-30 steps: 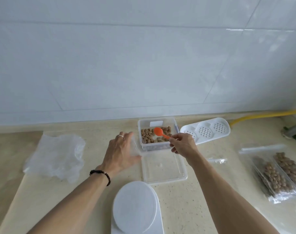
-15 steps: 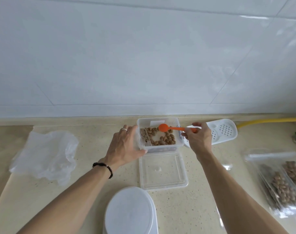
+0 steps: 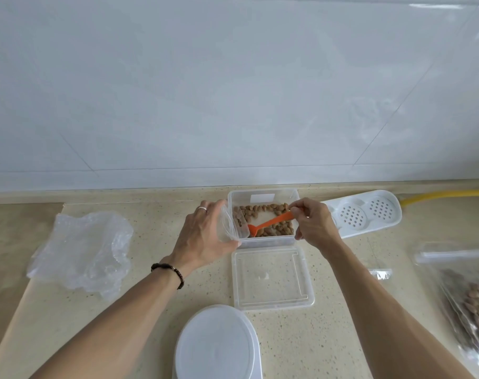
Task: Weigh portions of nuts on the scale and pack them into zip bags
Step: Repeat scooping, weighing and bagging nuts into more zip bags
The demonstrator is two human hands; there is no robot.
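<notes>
Right hand [image 3: 313, 228]: fingers pinched round handle of orange spoon [image 3: 269, 223], its bowl down among nuts [image 3: 263, 207] in clear box [image 3: 263, 195] at far middle of bench [image 3: 156, 291]. Left hand [image 3: 202, 236]: fingers curled on small clear cup [image 3: 232, 224], tilted at box's left edge. Scale [image 3: 216, 343] near; filled zip bags [image 3: 470, 296] at right; box lid [image 3: 271, 277] between box and scale.

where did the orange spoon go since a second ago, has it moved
Yes. The orange spoon has dipped: its bowl, earlier above the far side of the nut container, now sits low at its near left corner.
</notes>
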